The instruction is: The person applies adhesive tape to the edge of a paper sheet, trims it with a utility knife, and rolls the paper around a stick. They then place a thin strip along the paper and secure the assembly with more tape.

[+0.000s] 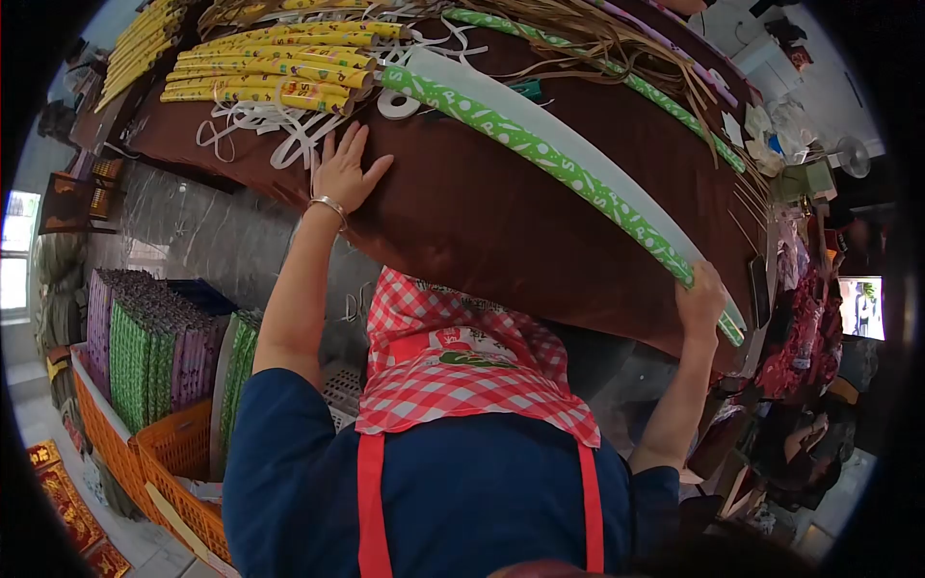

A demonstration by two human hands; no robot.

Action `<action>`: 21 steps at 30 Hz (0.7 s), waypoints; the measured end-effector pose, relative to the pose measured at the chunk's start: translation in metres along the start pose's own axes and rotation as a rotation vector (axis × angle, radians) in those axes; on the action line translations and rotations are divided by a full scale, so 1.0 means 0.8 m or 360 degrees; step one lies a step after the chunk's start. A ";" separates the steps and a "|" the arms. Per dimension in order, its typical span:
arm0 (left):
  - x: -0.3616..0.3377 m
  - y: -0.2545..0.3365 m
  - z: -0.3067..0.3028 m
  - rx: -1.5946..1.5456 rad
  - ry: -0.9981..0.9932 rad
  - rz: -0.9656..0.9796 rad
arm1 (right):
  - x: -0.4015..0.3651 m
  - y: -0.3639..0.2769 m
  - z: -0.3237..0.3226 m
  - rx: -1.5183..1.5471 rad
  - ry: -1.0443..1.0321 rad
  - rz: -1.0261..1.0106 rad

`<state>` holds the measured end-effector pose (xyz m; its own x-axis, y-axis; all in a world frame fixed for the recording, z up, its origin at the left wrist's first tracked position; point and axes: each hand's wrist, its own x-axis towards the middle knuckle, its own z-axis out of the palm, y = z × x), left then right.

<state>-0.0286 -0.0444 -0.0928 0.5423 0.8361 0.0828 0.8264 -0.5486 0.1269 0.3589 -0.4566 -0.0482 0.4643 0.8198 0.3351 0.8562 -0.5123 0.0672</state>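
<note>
A long strip [568,178] lies in a curve across the brown-covered table, green with white print along its near side and plain white along its far side. My right hand [701,294] is closed around its right end, with a short piece sticking out below the fingers. My left hand [352,169] lies flat on the cloth, fingers spread, holding nothing. Just beyond its fingertips are a bundle of yellow printed tubes [279,67] and loose white ribbons [299,144]. A white tape roll [397,104] sits beside the strip's left end.
Farther back lie a thin green printed tube [665,101] and brown strips [578,43]. A dark phone-like object [759,289] rests at the table's right edge. Orange crates [173,443] with green and purple bundles stand on the floor at left. Clutter fills the right side.
</note>
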 end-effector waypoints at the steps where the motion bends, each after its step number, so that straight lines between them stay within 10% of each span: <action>1: -0.003 0.001 -0.001 -0.0003 0.0000 -0.0002 | 0.000 -0.001 0.000 -0.0001 -0.0027 -0.0005; 9: -0.010 -0.001 -0.012 0.0071 -0.0141 0.0040 | -0.007 0.010 0.000 -0.0047 0.0003 0.0010; 14: -0.022 0.063 0.017 -0.0222 0.0581 0.0377 | -0.008 0.023 0.004 -0.0012 0.0021 0.0011; 21: -0.032 0.172 0.017 -0.0073 0.0088 0.0763 | 0.006 0.007 -0.013 -0.0014 0.0023 0.0014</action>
<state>0.0736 -0.1412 -0.0905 0.8506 0.4884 0.1947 0.4771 -0.8726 0.1048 0.3638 -0.4586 -0.0363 0.4685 0.8114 0.3495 0.8499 -0.5219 0.0724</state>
